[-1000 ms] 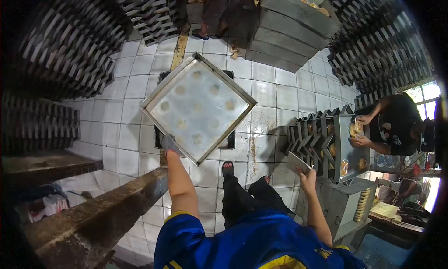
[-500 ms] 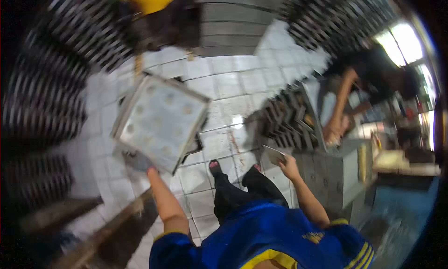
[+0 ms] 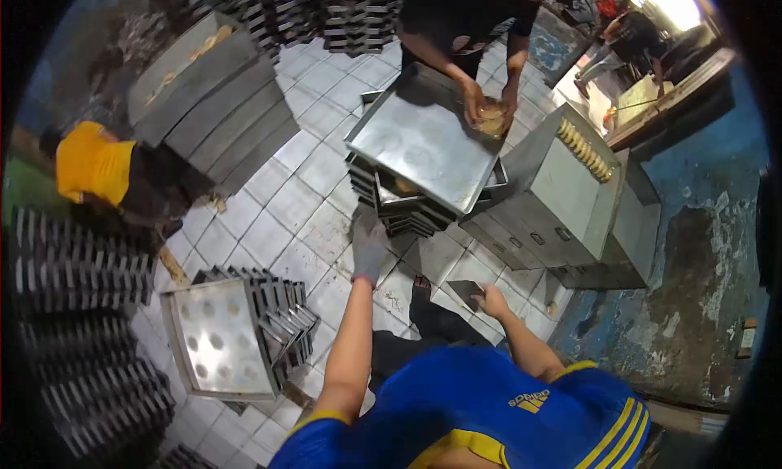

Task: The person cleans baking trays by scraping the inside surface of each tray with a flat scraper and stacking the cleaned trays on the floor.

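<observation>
My left hand (image 3: 369, 245), in a grey glove, reaches forward with its fingers stretched out beside the near left side of a tray stack. Nothing shows in it. On top of that stack lies a shiny metal tray (image 3: 415, 147) with faint round marks. My right hand (image 3: 491, 300) is closed around a flat dark metal scraper (image 3: 466, 291), low above the tiled floor. Across the stack, a person's two hands (image 3: 491, 107) hold a bunch of round, pale brown pieces over the tray's far right corner.
To the left, another tray stack (image 3: 220, 339) has round marks on its top tray. Grey metal boxes (image 3: 562, 200) stand at right, one holding a row of round pieces. Grey bins (image 3: 220, 111) and a person in yellow (image 3: 94, 164) are at upper left. Several tray stacks line the edge.
My view has swung right, so the marked tray now sits farther left. My left hand has left that tray's edge and come beside the other stack. My right hand keeps the scraper.
</observation>
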